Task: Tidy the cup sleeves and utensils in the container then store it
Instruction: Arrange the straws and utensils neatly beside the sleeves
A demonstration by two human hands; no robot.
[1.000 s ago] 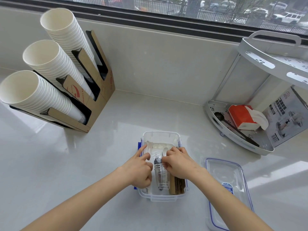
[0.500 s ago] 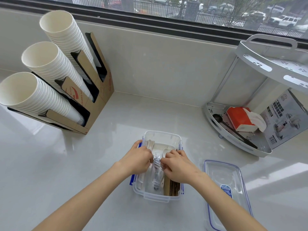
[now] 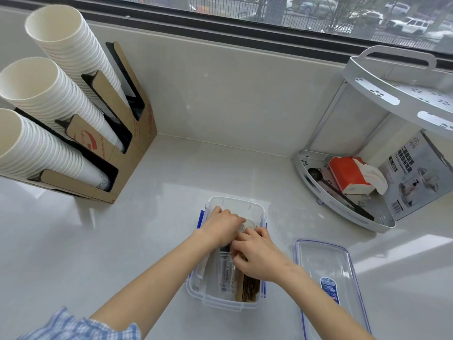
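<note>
Both hands inside clear container. Left hand curled over utensils; right hand pressing them beside brown sleeves. Exact grip unclear. Lid lies right.

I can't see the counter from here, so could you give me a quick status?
Both hands inside the clear container, sorting utensils. Lid off, lying beside it.

Countertop with container, lid.
</note>
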